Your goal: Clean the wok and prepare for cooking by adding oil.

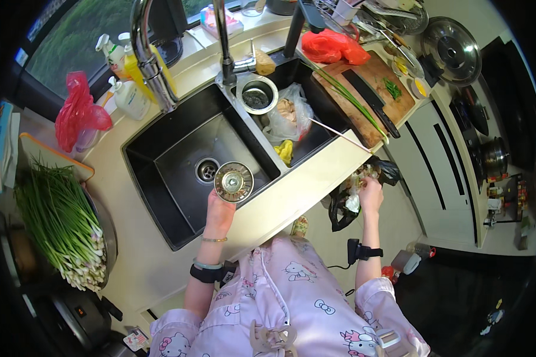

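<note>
My left hand (220, 211) holds a round metal sink strainer (234, 181) over the front of the left sink basin (178, 149), right of the open drain (208, 171). My right hand (370, 193) is lowered beside the counter's right end, at a black plastic bag (389, 172) of food scraps and white crumpled bits; its fingers are bent together, and what they hold, if anything, is hidden. The right basin holds a metal container (257, 89), a clear bag (290, 110) and a yellow item (284, 150).
A cutting board (402, 113) carries a knife (363, 92) and long scallions beside a red bag (333, 43). A pile of scallions (56, 217) lies at left. Soap bottles (130, 98) and the tap (149, 53) stand behind the sink. Pots (494, 156) sit at far right.
</note>
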Demonstrator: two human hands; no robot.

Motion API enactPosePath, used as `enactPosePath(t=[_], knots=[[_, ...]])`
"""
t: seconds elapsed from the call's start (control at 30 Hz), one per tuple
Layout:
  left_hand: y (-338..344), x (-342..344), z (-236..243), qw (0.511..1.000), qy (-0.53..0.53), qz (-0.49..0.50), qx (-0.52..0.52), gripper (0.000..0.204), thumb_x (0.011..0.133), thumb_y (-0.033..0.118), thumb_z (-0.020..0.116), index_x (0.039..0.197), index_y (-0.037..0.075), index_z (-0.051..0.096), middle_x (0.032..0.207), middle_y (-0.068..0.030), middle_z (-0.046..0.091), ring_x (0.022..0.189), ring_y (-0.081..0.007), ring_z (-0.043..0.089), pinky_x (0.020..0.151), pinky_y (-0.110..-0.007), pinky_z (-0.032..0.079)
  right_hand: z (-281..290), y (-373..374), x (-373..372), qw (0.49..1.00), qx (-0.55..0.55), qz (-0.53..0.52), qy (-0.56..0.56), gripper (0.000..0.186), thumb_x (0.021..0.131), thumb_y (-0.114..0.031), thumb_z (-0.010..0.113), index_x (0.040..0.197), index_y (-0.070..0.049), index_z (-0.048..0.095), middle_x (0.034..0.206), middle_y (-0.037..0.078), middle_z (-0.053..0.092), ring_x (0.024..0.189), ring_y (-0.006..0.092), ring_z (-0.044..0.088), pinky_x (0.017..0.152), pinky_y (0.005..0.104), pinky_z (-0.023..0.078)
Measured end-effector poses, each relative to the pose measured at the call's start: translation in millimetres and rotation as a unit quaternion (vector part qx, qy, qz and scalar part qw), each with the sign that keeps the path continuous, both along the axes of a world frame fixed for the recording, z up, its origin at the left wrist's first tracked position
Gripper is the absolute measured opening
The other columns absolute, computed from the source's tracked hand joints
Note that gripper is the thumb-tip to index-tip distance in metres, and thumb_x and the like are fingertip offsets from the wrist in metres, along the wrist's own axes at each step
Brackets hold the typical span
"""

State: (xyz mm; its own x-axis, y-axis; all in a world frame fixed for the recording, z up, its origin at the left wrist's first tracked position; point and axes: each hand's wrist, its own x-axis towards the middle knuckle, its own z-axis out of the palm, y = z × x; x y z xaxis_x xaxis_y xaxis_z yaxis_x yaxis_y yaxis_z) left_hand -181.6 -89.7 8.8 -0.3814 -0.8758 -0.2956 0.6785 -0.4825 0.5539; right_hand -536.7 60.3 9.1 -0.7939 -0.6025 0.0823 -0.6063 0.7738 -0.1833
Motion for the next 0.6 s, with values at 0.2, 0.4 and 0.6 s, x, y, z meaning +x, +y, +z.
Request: enactPosePath(t=[0.2,0.4,0.6], knots=[[-2,44,-15,0.999,-0.013,0.05,0.003,0.022,0.083,0.004,0.049,0.105,0.003,0.05,0.107,-0.0071,0.055,0.098,-0.0172,0.053,0.088,-0.033,0.042,37,-20,29,0.998,0.059,0.019,-0.027,0.018,0.076,-0.016,0.054,0.088,-0.008,0.064,0.077,0.015,0.062,0.071,0.031,0.06,0.066,0.0374,0.048],[0,74,-22,0.995,-0.018,0.094,0.018,0.019,0.084,0.003,0.046,0.103,0.003,0.051,0.106,-0.0079,0.055,0.099,-0.0169,0.053,0.087,-0.031,0.043,105,-62,82,0.986,-0.091,0.113,-0.084,0.017,0.074,-0.011,0.057,0.089,-0.006,0.064,0.075,0.014,0.063,0.069,0.0264,0.062,0.063,0.0332,0.048],[1,89,-21,0.993,-0.043,0.113,0.008,0.021,0.084,0.003,0.048,0.105,0.001,0.05,0.105,-0.0084,0.055,0.097,-0.0171,0.054,0.086,-0.031,0.044,147,-114,198,0.881,-0.118,0.35,-0.294,0.019,0.077,-0.012,0.058,0.093,-0.002,0.061,0.077,0.014,0.063,0.062,0.0204,0.061,0.057,0.0288,0.048]])
